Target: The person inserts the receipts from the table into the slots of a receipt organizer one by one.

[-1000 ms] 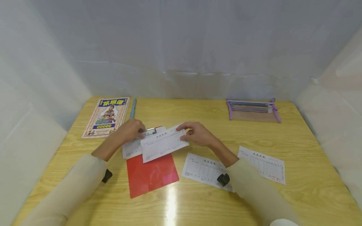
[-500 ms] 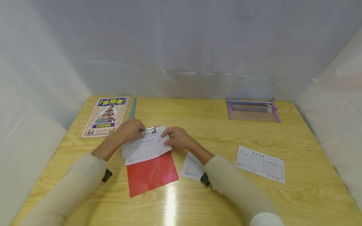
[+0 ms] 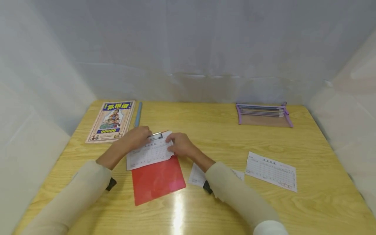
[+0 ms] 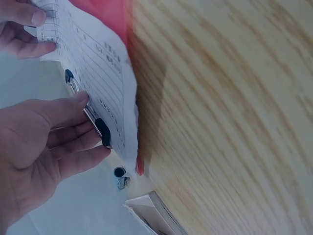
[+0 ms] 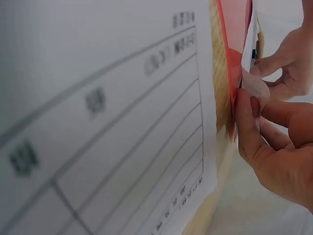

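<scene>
A red clipboard [image 3: 158,182] lies on the table with printed form sheets [image 3: 149,156] over its upper half. My left hand [image 3: 138,137] pinches the metal clip [image 4: 90,111] at its top edge, thumb on the front and fingers behind. With thumb and fingers, my right hand [image 3: 180,144] pinches the right edge of a sheet, which curls up there in the right wrist view. Whether the clip's mouth is open cannot be told. A printed form [image 3: 196,176] lies partly under my right forearm, and another form [image 3: 271,171] lies farther right.
An illustrated book [image 3: 110,122] lies at the far left, a blue pen-like stick [image 3: 138,114] beside it. A mesh zip pouch with purple trim [image 3: 264,120] holding pencil-like sticks is at the back right. White sheeting [image 3: 188,49] encloses the table.
My right hand has moved left, bringing a form sheet from over the clipboard's right side onto the other sheet, up toward the clip. My left hand stays at the clip.
</scene>
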### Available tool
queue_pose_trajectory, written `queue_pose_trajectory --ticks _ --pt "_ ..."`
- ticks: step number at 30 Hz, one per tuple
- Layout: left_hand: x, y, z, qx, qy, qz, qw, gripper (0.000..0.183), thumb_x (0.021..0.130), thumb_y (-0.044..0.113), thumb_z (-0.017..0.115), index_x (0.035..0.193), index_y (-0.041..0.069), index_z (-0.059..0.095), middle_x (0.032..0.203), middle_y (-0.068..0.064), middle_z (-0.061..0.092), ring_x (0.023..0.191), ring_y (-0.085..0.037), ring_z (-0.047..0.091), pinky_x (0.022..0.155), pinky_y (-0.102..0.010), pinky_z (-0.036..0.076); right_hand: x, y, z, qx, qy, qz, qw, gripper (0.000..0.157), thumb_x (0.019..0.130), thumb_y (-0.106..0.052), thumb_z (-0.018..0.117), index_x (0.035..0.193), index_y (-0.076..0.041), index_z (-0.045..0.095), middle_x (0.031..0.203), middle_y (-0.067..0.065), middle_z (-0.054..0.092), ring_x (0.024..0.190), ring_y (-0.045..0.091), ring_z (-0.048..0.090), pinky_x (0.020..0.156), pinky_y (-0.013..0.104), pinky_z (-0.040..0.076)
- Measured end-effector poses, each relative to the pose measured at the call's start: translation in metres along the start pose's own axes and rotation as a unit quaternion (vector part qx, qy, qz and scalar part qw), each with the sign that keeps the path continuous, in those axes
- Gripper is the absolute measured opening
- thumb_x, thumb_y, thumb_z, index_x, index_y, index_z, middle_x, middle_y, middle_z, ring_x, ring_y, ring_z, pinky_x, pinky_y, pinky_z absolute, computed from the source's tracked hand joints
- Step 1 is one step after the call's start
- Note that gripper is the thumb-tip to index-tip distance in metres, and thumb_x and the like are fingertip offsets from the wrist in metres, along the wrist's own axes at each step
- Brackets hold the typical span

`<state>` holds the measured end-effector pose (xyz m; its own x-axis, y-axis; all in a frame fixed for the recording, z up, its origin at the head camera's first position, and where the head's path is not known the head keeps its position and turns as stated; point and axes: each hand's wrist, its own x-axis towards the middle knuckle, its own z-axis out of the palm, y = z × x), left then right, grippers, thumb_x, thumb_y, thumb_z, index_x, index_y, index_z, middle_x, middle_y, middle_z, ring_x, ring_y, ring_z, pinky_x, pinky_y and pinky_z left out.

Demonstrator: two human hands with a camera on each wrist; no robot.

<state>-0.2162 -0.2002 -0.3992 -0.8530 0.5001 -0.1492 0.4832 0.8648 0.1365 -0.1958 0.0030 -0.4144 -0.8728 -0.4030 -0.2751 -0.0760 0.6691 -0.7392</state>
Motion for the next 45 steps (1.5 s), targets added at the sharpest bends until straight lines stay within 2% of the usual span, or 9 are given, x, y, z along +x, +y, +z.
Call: queue_pose_trajectory --ticks 5,14,21,26,35,38,40,42,45 --pt "-0.003 0.002 0.000 0.010 0.008 0.003 0.9999 0.010 0.086 0.008 0.064 0.091 0.001 0.068 0.086 -0.012 0.063 0.074 -0.022 0.059 0.071 -0.037 0.053 0.002 -0.001 0.003 0.006 0.006 -0.005 1.000 0.028 0.086 -0.003 0.065 0.114 -0.003 0.063 0.116 0.014 0.062 0.056 0.009 0.055 0.052 0.019 0.050" --pt "-0.004 0.003 0.000 0.020 0.016 0.004 0.9997 0.012 0.087 0.007 0.063 0.094 -0.001 0.070 0.086 -0.013 0.063 0.076 -0.022 0.060 0.071 -0.037 0.053 0.005 -0.005 0.003 0.043 0.002 -0.006 0.999 0.030 0.088 0.000 0.061 0.118 0.001 0.060 0.127 0.019 0.053 0.064 0.014 0.060 0.054 0.022 0.055" --pt "-0.003 0.003 0.000 0.017 0.027 0.012 0.9994 0.011 0.087 0.007 0.063 0.093 0.000 0.070 0.085 -0.012 0.063 0.074 -0.022 0.059 0.070 -0.036 0.053 0.006 -0.006 0.003 0.033 0.008 -0.011 0.999 0.032 0.090 0.001 0.057 0.121 0.002 0.058 0.128 0.018 0.051 0.066 0.016 0.058 0.050 0.022 0.054" --pt "-0.003 0.005 -0.001 0.018 0.025 0.008 0.9995 0.011 0.087 0.007 0.063 0.093 0.000 0.070 0.086 -0.012 0.063 0.075 -0.022 0.059 0.070 -0.036 0.053 0.009 -0.007 0.003 0.011 0.006 0.001 1.000 0.033 0.092 -0.001 0.055 0.125 -0.001 0.056 0.126 0.014 0.050 0.067 0.016 0.057 0.048 0.021 0.052" --pt "-0.004 0.006 -0.002 0.018 0.018 0.000 0.9997 0.013 0.088 0.006 0.062 0.095 0.000 0.070 0.087 -0.013 0.063 0.075 -0.022 0.059 0.071 -0.036 0.053 0.013 -0.010 0.006 0.013 0.008 0.027 1.000 0.034 0.093 -0.002 0.054 0.127 -0.003 0.055 0.125 0.012 0.049 0.064 0.016 0.056 0.047 0.024 0.052" --pt "-0.004 0.005 -0.001 0.014 0.018 -0.006 0.9997 0.013 0.088 0.006 0.062 0.095 0.000 0.070 0.087 -0.012 0.063 0.074 -0.021 0.059 0.069 -0.035 0.053 0.015 -0.010 0.006 -0.015 0.016 0.013 1.000 0.034 0.092 -0.002 0.055 0.126 -0.003 0.056 0.127 0.012 0.050 0.082 0.019 0.060 0.057 0.026 0.056" --pt "-0.005 0.005 -0.001 0.009 0.018 -0.010 0.9997 0.012 0.087 0.007 0.062 0.094 0.001 0.071 0.086 -0.012 0.062 0.073 -0.020 0.058 0.068 -0.035 0.052 0.016 -0.009 0.006 -0.060 0.024 -0.007 0.998 0.034 0.092 -0.004 0.056 0.125 -0.003 0.057 0.128 0.012 0.052 0.100 0.022 0.059 0.076 0.029 0.057" --pt "-0.005 0.005 0.000 0.003 0.020 -0.015 0.9997 0.011 0.087 0.007 0.064 0.093 0.002 0.071 0.085 -0.010 0.062 0.072 -0.019 0.057 0.067 -0.034 0.051 0.017 -0.007 0.004 -0.093 0.034 -0.018 0.995 0.034 0.092 -0.006 0.057 0.125 -0.003 0.057 0.129 0.011 0.054 0.115 0.022 0.054 0.095 0.032 0.050" --pt "-0.005 0.004 0.001 -0.004 0.025 -0.015 0.9996 0.010 0.086 0.008 0.066 0.091 0.003 0.072 0.082 -0.009 0.061 0.069 -0.017 0.054 0.064 -0.032 0.050 0.019 -0.002 0.000 -0.117 0.041 -0.020 0.992 0.035 0.091 -0.008 0.059 0.126 -0.005 0.057 0.125 0.011 0.057 0.119 0.022 0.052 0.103 0.034 0.044"
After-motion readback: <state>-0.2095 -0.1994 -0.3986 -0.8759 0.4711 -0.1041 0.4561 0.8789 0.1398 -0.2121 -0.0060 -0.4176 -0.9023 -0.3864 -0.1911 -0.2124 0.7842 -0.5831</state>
